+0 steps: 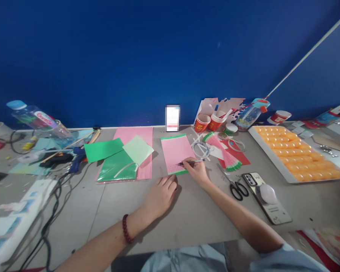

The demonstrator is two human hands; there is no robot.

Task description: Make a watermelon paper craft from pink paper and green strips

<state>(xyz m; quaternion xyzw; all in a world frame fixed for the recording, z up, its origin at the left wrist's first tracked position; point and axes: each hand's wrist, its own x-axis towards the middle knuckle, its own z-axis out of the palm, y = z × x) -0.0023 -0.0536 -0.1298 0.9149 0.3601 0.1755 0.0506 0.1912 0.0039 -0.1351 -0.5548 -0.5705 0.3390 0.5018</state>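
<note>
A pink sheet of paper [178, 151] with green strips along its top and bottom edges lies on the table. Small dark marks dot its lower part. My right hand [197, 170] grips a dark pen [194, 161] whose tip is at the marks, low on the sheet. Palm down, my left hand [162, 193] rests at the sheet's bottom edge with its fingers loosely stretched and nothing held. Left of the sheet are a green paper [104, 150], a pale green square [138, 149] and a green pack [117, 170] on pink paper [147, 166].
On the right are scissors [238, 189], a phone [268, 200], a pink-and-green folded paper fan [222, 151] and a tray of orange balls [297, 155]. Red paper cups [202, 122] stand behind. A glue gun [77, 158], cables and a power strip [19, 219] occupy the left.
</note>
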